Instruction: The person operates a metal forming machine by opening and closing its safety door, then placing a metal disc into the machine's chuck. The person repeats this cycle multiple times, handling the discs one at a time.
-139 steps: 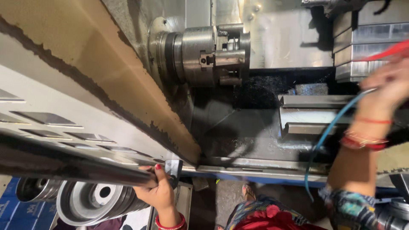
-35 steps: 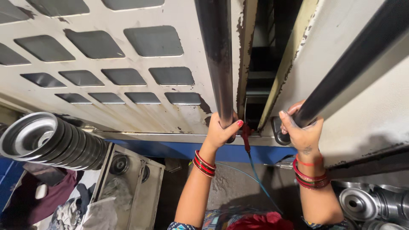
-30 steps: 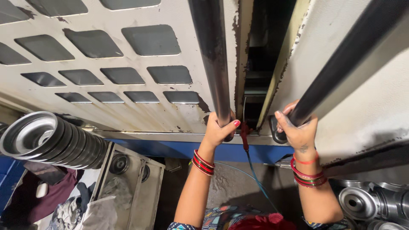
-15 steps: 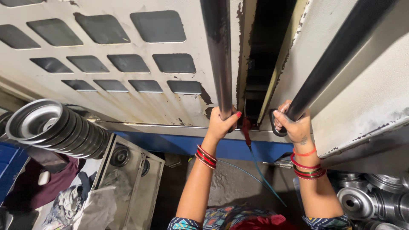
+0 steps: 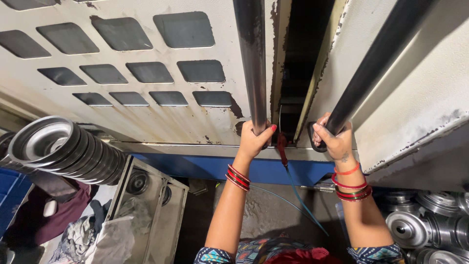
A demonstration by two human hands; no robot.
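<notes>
You are gripping two dark bar handles, one on each sliding door of the machine enclosure, and the narrow dark gap (image 5: 298,73) between the doors is the landmark for everything here.

Your left hand (image 5: 255,139) is wrapping around the lower end of the left bar handle (image 5: 251,63), which is lying just left of the gap. Its long axis is running straight up and away from you, nearly parallel to the gap edge. The door it belongs to is the white panel with rows of dark rectangular windows (image 5: 122,73), stretching off to the left of the gap.

Your right hand (image 5: 333,139) is closing around the lower end of the right bar handle (image 5: 376,58), just right of the gap. This bar is leaning away from the gap as it rises toward the upper right, and its plain white door (image 5: 415,98) is lying on that side.

Both hands are sitting level with each other, equally near the gap, one either side of it and well short of touching. A red-tipped tool with a blue hose (image 5: 288,166) is hanging below the gap between your wrists. Left of the gap and lower, a stack of grey metal pulleys (image 5: 58,146) is resting; more metal discs (image 5: 420,225) are lying low on the right.
</notes>
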